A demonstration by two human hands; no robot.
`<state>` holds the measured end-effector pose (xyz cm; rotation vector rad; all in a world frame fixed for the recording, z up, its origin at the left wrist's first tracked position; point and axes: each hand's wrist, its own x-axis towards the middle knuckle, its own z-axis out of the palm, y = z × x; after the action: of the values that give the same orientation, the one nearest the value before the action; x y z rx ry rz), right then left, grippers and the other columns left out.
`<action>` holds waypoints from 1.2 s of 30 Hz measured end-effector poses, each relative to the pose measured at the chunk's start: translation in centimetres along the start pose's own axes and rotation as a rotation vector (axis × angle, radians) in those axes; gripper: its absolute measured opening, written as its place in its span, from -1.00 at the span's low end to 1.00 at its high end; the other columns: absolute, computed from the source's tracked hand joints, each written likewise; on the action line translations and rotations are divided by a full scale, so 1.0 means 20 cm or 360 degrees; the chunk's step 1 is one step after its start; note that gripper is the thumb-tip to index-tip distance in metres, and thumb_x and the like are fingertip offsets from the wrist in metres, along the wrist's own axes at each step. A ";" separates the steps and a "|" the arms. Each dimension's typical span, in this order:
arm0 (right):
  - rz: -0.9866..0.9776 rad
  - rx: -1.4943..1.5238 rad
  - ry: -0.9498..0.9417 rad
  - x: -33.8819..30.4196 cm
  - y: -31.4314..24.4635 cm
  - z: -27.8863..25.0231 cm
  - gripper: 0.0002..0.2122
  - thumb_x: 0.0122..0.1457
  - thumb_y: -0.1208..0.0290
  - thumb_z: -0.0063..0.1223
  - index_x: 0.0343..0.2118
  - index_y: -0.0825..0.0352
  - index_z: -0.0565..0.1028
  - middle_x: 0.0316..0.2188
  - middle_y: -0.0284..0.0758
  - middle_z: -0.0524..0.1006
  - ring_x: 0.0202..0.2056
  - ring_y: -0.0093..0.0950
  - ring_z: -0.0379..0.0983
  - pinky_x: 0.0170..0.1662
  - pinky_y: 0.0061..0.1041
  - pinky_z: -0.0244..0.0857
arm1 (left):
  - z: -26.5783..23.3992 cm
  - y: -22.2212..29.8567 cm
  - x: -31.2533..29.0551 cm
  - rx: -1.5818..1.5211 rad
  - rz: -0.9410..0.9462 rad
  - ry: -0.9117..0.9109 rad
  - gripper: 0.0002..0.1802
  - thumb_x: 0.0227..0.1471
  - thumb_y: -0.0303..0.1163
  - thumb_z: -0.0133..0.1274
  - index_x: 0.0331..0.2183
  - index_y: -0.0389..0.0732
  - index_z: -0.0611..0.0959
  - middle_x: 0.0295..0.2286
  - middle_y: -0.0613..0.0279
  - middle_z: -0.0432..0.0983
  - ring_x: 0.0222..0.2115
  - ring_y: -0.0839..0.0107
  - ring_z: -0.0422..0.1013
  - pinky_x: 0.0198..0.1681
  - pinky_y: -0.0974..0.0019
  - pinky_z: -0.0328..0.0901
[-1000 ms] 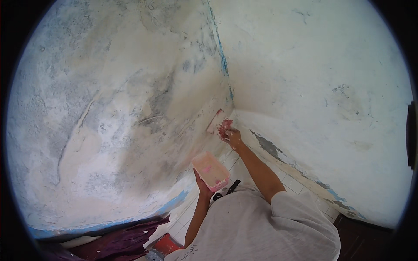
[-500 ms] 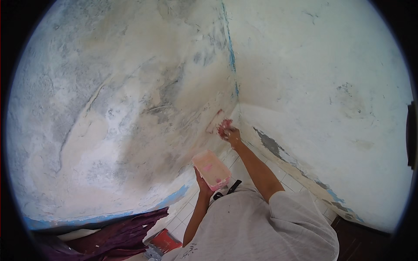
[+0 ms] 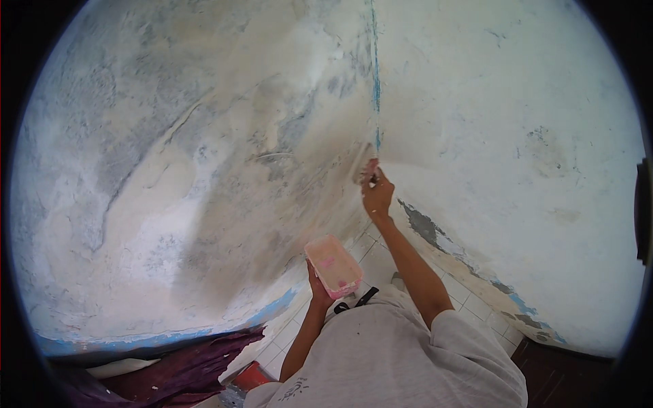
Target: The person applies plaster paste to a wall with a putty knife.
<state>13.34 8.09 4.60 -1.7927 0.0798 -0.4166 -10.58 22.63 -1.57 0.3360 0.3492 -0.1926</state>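
Observation:
My right hand is closed round a putty spreader with a pinkish-red grip. Its pale blade lies against the left wall, close to the corner and just below a strip of blue paint. In front of my body, my left hand supports a pink rectangular tub from its left side and underneath. The tub is tilted so that its inside shows, coated with pale paste and a few brighter pink spots. Most of the left fingers are hidden beneath it.
Grey and beige patches cover the left wall; the right wall is paler, with peeling grey patches low down. White tiles make up the floor. At lower left lie a purple cloth and a red item. Something dark brown stands lower right.
My right hand has moved up and slightly right along the corner with the spreader, and the wrist has turned. The left hand holds the tub in nearly the same place. The view has shifted slightly.

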 end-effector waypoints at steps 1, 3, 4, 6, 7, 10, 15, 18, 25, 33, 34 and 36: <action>-0.0196 0.0124 0.0053 -0.07 -0.14 0.04 -0.79 0.24 0.40 0.15 -0.14 0.40 0.61 -0.33 -0.11 0.67 -0.39 -0.30 0.65 -0.34 -0.43 0.47 | 0.00 0.02 0.00 -0.0002 -0.0049 0.0000 -0.12 0.17 0.44 -0.16 0.24 -0.02 0.39 0.06 0.14 0.48 0.04 0.08 0.45 0.10 -0.19 0.38; -0.0470 0.0101 0.0186 -0.22 -0.45 0.13 -0.79 0.18 0.54 0.22 -0.12 0.42 0.63 -0.33 -0.14 0.68 -0.33 -0.43 0.65 -0.29 -0.48 0.52 | -0.02 0.03 0.03 0.0018 -0.0087 -0.0017 -0.13 0.18 0.44 -0.17 0.25 -0.01 0.37 0.09 0.13 0.46 0.07 0.07 0.43 0.12 -0.19 0.37; -0.0617 0.0126 0.0205 -0.30 -0.75 0.11 -0.74 0.12 0.56 0.27 -0.10 0.40 0.64 -0.28 -0.14 0.66 -0.33 -0.36 0.65 -0.29 -0.46 0.54 | -0.04 0.04 0.02 0.0023 -0.0104 -0.0016 -0.13 0.19 0.43 -0.18 0.27 0.00 0.35 0.11 0.12 0.44 0.10 0.06 0.42 0.14 -0.20 0.35; -0.1013 0.0247 0.0076 -0.50 -1.15 0.16 -0.74 0.01 0.56 0.34 -0.18 0.37 0.65 -0.20 -0.20 0.60 -0.37 -0.33 0.61 -0.32 -0.43 0.54 | -0.64 0.06 0.01 -0.0058 -0.0080 -0.0181 -0.12 0.20 0.43 -0.20 0.29 0.01 0.33 0.16 0.11 0.40 0.13 0.05 0.39 0.17 -0.21 0.33; -0.1129 0.0364 -0.0023 -0.64 -1.33 0.19 -0.73 -0.01 0.53 0.36 -0.19 0.35 0.66 -0.21 -0.20 0.60 -0.37 -0.35 0.60 -0.33 -0.43 0.54 | -0.81 0.10 0.13 -0.0127 -0.0064 -0.0356 -0.12 0.20 0.42 -0.21 0.31 0.02 0.30 0.20 0.10 0.36 0.17 0.04 0.35 0.20 -0.21 0.30; -0.1403 0.0326 -0.0226 -0.87 -1.39 0.16 -0.72 -0.03 0.46 0.38 -0.20 0.30 0.66 -0.27 -0.19 0.58 -0.32 -0.33 0.60 -0.35 -0.45 0.52 | -0.68 0.17 0.01 -0.0097 -0.0164 -0.0304 -0.12 0.20 0.43 -0.21 0.31 0.03 0.31 0.19 0.10 0.37 0.17 0.03 0.36 0.20 -0.23 0.29; -0.1189 0.0071 -0.0646 -0.98 -1.07 0.05 -0.77 -0.02 0.50 0.35 -0.25 0.23 0.64 -0.14 -0.26 0.61 -0.28 -0.36 0.64 -0.30 -0.42 0.54 | -0.27 0.23 -0.12 -0.0025 -0.0184 -0.0166 -0.12 0.19 0.44 -0.22 0.30 0.03 0.33 0.17 0.10 0.39 0.15 0.02 0.37 0.20 -0.26 0.28; -0.0912 0.0131 0.0153 -0.64 -1.04 0.01 -0.85 0.09 0.58 0.20 -0.25 0.35 0.62 -0.19 -0.18 0.60 -0.33 -0.26 0.61 -0.27 -0.33 0.52 | -0.23 0.30 -0.24 0.0020 -0.0218 -0.0129 -0.13 0.20 0.42 -0.21 0.30 0.03 0.32 0.17 0.12 0.41 0.15 0.06 0.39 0.20 -0.22 0.30; -0.1132 0.0006 0.0085 -0.75 -1.08 0.16 -0.76 0.08 0.67 0.13 -0.15 0.46 0.59 -0.22 -0.14 0.61 -0.24 -0.20 0.60 -0.22 -0.40 0.49 | -0.26 0.35 -0.20 0.0023 -0.0074 -0.0150 -0.16 0.25 0.38 -0.24 0.28 -0.03 0.35 0.15 0.14 0.41 0.13 0.11 0.38 0.22 -0.09 0.29; -0.0508 -0.0217 -0.0541 -1.14 -0.65 -0.31 -0.75 0.04 0.61 0.22 -0.16 0.41 0.59 -0.29 -0.13 0.61 -0.33 -0.15 0.60 -0.29 -0.36 0.49 | -0.22 0.38 -0.16 0.0126 0.0007 -0.0239 -0.16 0.27 0.37 -0.29 0.29 -0.06 0.32 0.15 0.11 0.40 0.12 0.13 0.38 0.21 -0.01 0.31; -0.0267 -0.0415 -0.0744 -1.17 -0.65 -0.34 -0.72 0.06 0.60 0.20 -0.12 0.41 0.57 -0.27 -0.12 0.60 -0.33 -0.12 0.60 -0.29 -0.32 0.50 | -0.23 0.36 -0.16 0.0147 -0.0021 -0.0204 -0.10 0.23 0.43 -0.30 0.29 -0.05 0.32 0.17 0.11 0.38 0.16 0.07 0.34 0.25 -0.09 0.25; -0.0265 -0.0466 -0.0734 -1.27 -0.56 -0.26 -0.70 0.07 0.58 0.18 -0.09 0.41 0.56 -0.27 -0.10 0.59 -0.34 -0.09 0.59 -0.29 -0.27 0.49 | -0.22 0.33 -0.15 0.0223 -0.0019 -0.0183 -0.09 0.21 0.45 -0.29 0.30 -0.03 0.32 0.18 0.12 0.37 0.16 0.08 0.33 0.25 -0.09 0.25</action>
<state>-13.84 13.08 10.34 -2.1516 -0.3495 -0.1009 -13.10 30.62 -2.46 0.4589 0.2245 -0.2479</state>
